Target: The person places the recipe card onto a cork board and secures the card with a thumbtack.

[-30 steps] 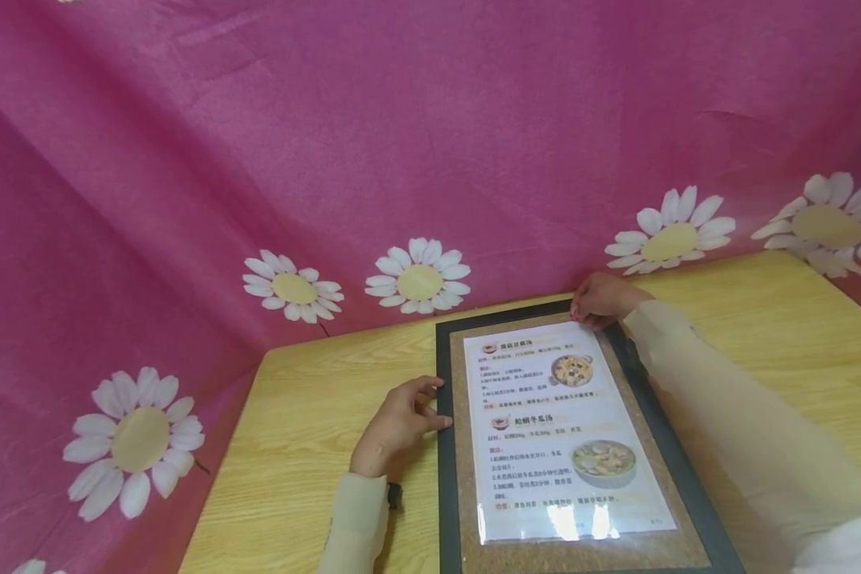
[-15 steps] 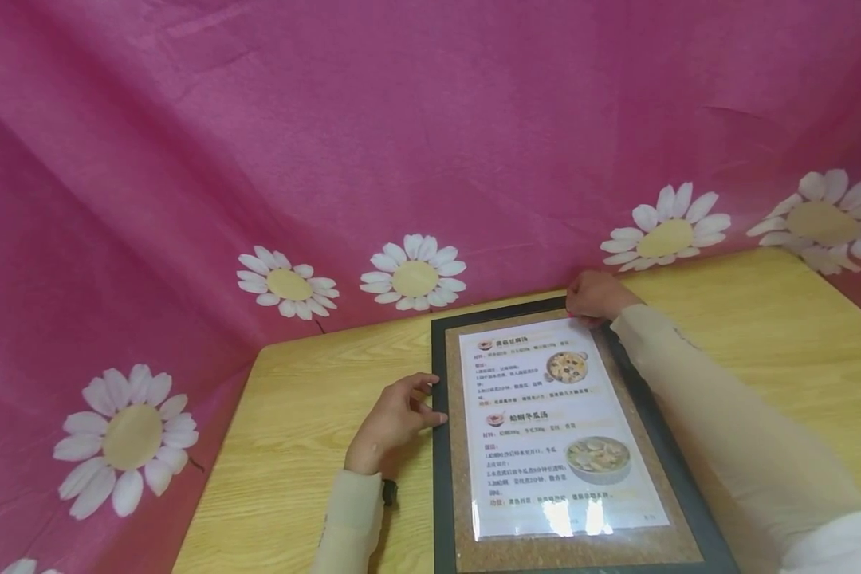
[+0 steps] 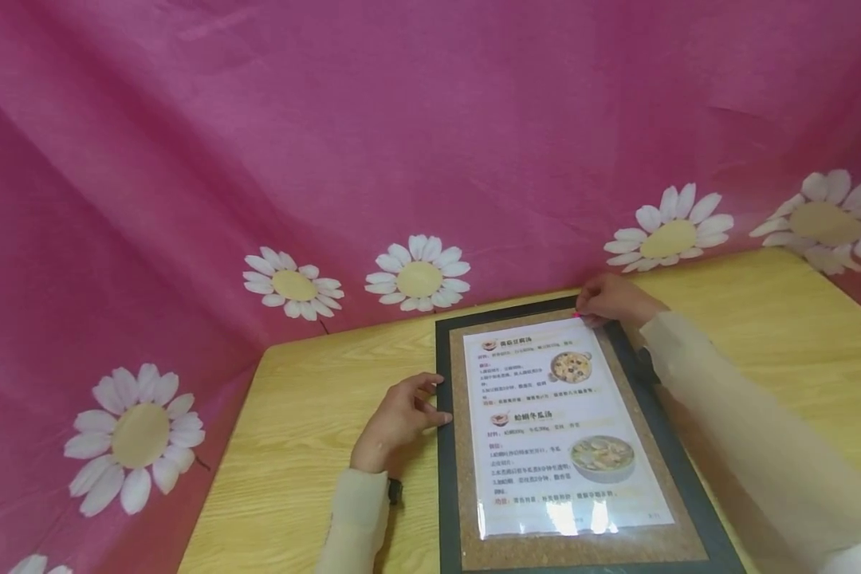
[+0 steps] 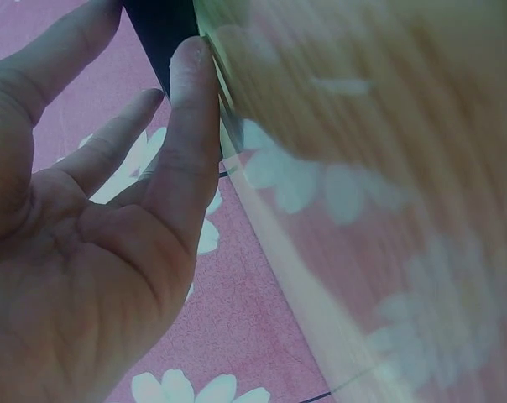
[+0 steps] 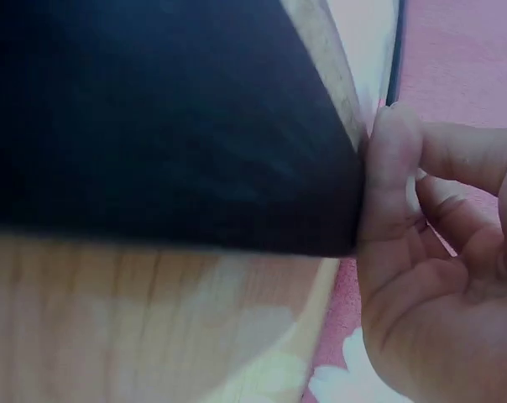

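Note:
A cork board (image 3: 581,552) in a black frame (image 3: 691,481) lies on the table in the head view. On the cork lies a glossy printed recipe sheet (image 3: 552,430) with two food pictures. My right hand (image 3: 617,299) is at the sheet's top right corner, thumb and index finger pinching a tiny red-pink pushpin (image 3: 577,315), mostly hidden by the fingertips. In the right wrist view those fingertips (image 5: 392,126) meet beside the frame's corner. My left hand (image 3: 399,414) touches the frame's left edge with extended thumb and fingers; in the left wrist view its fingertips (image 4: 192,63) reach the dark edge.
The wood-grain table (image 3: 316,414) extends on both sides of the board. A pink cloth (image 3: 430,135) printed with white daisies hangs right behind the table's back edge and along its left side.
My right hand has shifted slightly to the right at the corner, and more of the red-pink pushpin shows at its fingertips. The left hand keeps its place on the frame.

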The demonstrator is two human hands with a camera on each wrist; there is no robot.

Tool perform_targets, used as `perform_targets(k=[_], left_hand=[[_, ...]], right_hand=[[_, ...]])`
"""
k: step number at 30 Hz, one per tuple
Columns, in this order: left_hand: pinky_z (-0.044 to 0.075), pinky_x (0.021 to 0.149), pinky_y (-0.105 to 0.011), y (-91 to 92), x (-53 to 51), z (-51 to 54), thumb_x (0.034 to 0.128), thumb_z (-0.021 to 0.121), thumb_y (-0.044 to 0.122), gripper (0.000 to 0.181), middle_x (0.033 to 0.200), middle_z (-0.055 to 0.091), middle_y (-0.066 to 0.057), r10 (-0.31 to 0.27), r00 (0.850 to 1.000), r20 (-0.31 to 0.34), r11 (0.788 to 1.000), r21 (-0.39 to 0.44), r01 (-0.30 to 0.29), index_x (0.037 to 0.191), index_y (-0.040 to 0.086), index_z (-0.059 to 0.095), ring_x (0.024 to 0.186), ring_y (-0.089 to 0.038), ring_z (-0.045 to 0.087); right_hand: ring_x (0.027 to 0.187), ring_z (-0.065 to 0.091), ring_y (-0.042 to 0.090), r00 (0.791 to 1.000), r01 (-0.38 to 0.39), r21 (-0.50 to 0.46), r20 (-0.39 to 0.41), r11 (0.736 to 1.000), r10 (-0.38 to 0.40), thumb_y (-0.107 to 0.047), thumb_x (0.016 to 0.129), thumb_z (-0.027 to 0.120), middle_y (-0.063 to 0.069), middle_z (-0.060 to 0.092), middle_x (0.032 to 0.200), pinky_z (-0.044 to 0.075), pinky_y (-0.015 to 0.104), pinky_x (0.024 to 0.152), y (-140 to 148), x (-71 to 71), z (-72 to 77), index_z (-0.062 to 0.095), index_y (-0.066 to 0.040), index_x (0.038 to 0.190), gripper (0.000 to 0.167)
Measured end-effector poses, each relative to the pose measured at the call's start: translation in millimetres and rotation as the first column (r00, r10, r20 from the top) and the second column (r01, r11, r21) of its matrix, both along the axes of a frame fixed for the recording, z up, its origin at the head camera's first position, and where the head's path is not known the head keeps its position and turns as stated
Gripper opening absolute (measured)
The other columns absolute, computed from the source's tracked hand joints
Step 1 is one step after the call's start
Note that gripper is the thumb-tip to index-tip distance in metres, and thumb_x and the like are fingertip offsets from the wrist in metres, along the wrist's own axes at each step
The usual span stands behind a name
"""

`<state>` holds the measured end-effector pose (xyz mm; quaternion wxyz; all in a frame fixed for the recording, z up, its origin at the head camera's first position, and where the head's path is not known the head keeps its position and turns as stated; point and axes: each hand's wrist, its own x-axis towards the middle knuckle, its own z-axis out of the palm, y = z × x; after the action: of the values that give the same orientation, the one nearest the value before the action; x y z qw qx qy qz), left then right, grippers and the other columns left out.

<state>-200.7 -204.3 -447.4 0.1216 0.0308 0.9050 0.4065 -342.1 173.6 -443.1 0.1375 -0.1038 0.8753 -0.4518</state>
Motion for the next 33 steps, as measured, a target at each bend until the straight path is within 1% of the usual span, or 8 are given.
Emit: perform_targets(k=[6, 9, 12, 16, 21, 25, 28, 33], left_hand=[[0.055, 0.083, -0.033, 5.9, 1.3, -3.2, 0.0857, 0.085, 0.010, 0.058, 0.133, 0.063, -0.016, 0.012, 1.000, 0.021, 1.000, 0.006, -0.012, 0.139, 0.011, 0.062, 0.089, -0.018, 0.064], [0.057, 0.084, -0.034, 8.7, 2.5, -5.8, 0.0856, 0.085, 0.010, 0.058, 0.133, 0.064, -0.016, 0.020, 0.999, 0.029, 1.000, 0.004, -0.020, 0.138, 0.012, 0.063, 0.089, -0.018, 0.064], [0.057, 0.084, -0.033, 9.5, 2.7, -7.0, 0.0859, 0.085, 0.011, 0.058, 0.134, 0.064, -0.015, 0.023, 0.999, 0.040, 1.000, 0.003, -0.024, 0.139, 0.013, 0.062, 0.089, -0.019, 0.064], [0.055, 0.080, -0.032, 6.0, 2.0, -5.3, 0.0863, 0.085, 0.010, 0.058, 0.133, 0.063, -0.016, 0.006, 1.000, 0.016, 1.000, 0.001, -0.006, 0.139, 0.012, 0.062, 0.090, -0.019, 0.064], [0.053, 0.078, -0.031, 2.1, 1.4, -3.1, 0.0864, 0.084, 0.008, 0.057, 0.132, 0.063, -0.017, -0.008, 1.000, -0.015, 1.000, 0.005, 0.008, 0.139, 0.010, 0.062, 0.093, -0.020, 0.064], [0.053, 0.078, -0.030, 2.1, 0.6, -3.8, 0.0865, 0.084, 0.009, 0.057, 0.133, 0.063, -0.018, -0.020, 1.000, -0.004, 1.000, 0.012, 0.020, 0.139, 0.011, 0.062, 0.093, -0.020, 0.064], [0.053, 0.078, -0.030, 1.8, -0.2, -3.8, 0.0862, 0.085, 0.009, 0.057, 0.133, 0.063, -0.018, -0.014, 1.000, -0.006, 1.000, 0.011, 0.015, 0.138, 0.011, 0.062, 0.093, -0.020, 0.065], [0.053, 0.079, -0.030, 1.2, -0.9, -2.9, 0.0859, 0.085, 0.009, 0.057, 0.132, 0.064, -0.017, -0.014, 1.000, -0.011, 1.000, -0.004, 0.014, 0.139, 0.011, 0.062, 0.093, -0.020, 0.065]], right_hand=[[0.079, 0.064, 0.017, 0.997, -0.075, -0.022, 0.015, 0.997, 0.076, -0.007, 0.100, 0.061, 0.012, 0.068, 0.093, 0.058, 0.029, 0.073, 16.3, 6.1, -7.3, 0.060, 0.010, 0.110, 0.020], [0.083, 0.067, 0.016, 0.995, -0.101, -0.071, 0.020, 0.992, 0.103, -0.011, 0.103, 0.061, 0.015, 0.069, 0.102, 0.061, 0.029, 0.077, 28.4, 19.5, -5.2, 0.060, 0.010, 0.118, 0.027], [0.087, 0.069, 0.015, 0.998, -0.062, -0.101, -0.018, 0.993, 0.061, -0.013, 0.105, 0.059, 0.019, 0.069, 0.111, 0.061, 0.029, 0.078, 44.4, 40.3, -1.0, 0.058, 0.009, 0.127, 0.032], [0.083, 0.067, 0.011, 0.994, 0.008, -0.033, -0.104, 0.999, -0.011, -0.011, 0.104, 0.059, 0.014, 0.070, 0.106, 0.059, 0.028, 0.073, 68.3, 60.9, 2.8, 0.059, 0.006, 0.128, 0.029], [0.074, 0.067, 0.005, 0.984, 0.066, 0.023, -0.165, 0.998, -0.061, -0.007, 0.101, 0.057, 0.007, 0.072, 0.093, 0.058, 0.025, 0.068, 92.9, 65.4, 13.5, 0.062, 0.011, 0.121, 0.027], [0.078, 0.063, 0.007, 0.971, 0.083, 0.218, -0.236, 0.972, -0.030, -0.010, 0.099, 0.062, 0.010, 0.075, 0.094, 0.052, 0.027, 0.069, 112.7, 73.0, 15.6, 0.070, 0.003, 0.110, 0.019], [0.083, 0.059, 0.012, 0.976, 0.073, 0.316, -0.218, 0.946, -0.002, -0.016, 0.098, 0.067, 0.008, 0.074, 0.096, 0.047, 0.030, 0.072, 124.3, 81.0, 11.2, 0.073, -0.004, 0.102, 0.014], [0.075, 0.055, 0.012, 0.996, -0.018, 0.290, -0.074, 0.957, 0.041, -0.015, 0.097, 0.069, 0.002, 0.065, 0.086, 0.046, 0.029, 0.068, 135.2, 89.8, -0.5, 0.070, -0.004, 0.096, 0.011]])
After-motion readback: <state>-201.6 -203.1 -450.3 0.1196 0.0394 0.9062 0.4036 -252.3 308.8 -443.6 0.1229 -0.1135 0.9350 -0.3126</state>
